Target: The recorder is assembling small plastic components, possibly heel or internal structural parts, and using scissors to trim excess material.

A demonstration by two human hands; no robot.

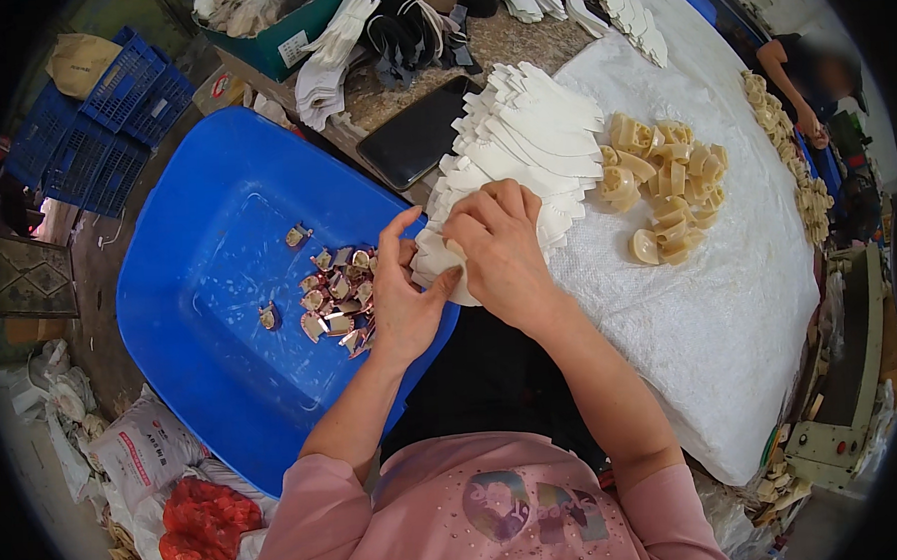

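Note:
Close together in front of my chest, both hands are at the near end of a fanned stack of thin white cut pieces (532, 126). My left hand (406, 297) grips a white piece (435, 256) at its edge, thumb below and index finger raised. On the same piece, the bent fingers of my right hand (505, 252) press down from above; their tips are partly hidden. To the left, a blue tub (179, 182) holds shiny pinkish metallic parts (339, 295). Cream plastic parts (670, 185) lie in a loose heap right of the stack.
A white woven sheet (671, 340) covers the right of the table. Beyond the tub lie a black phone (417, 131) and a green box (278, 47). Blue crates (111, 115) stand far left, bags (209, 531) lower left. Another person's arm (790, 85) shows far right.

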